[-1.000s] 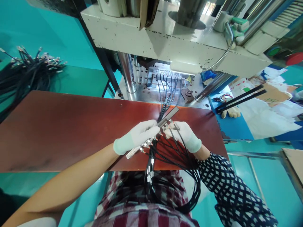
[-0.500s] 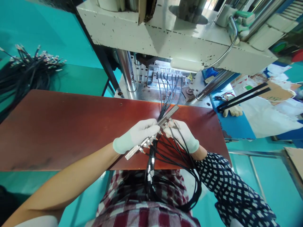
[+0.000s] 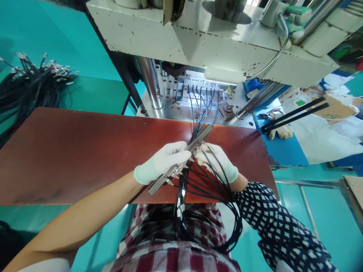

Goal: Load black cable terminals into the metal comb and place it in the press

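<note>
A long metal bar (image 3: 202, 135) lies slanted between my hands above the brown board. My left hand (image 3: 167, 160), in a white glove, is closed around its middle with the thumb on top. Small metal connectors on black cables (image 3: 211, 196) sit along the bar's lower right edge. My right hand (image 3: 217, 160), gloved too, pinches at a connector near the bar's upper end; its fingertips are partly hidden by cables. The cables loop down over the board's front edge to my lap.
Ahead stands a press (image 3: 176, 41) with a metal fixture (image 3: 184, 98) under it, holding several cable ends. A brown board (image 3: 85, 155) lies in front. Cable bundles (image 3: 36, 87) are at the left; a spare glove (image 3: 282, 132) and pliers (image 3: 265, 116) lie at the right.
The bar has turned slightly in my left hand, its lower end dipping a little. Both hands keep nearly the same place and hold.
</note>
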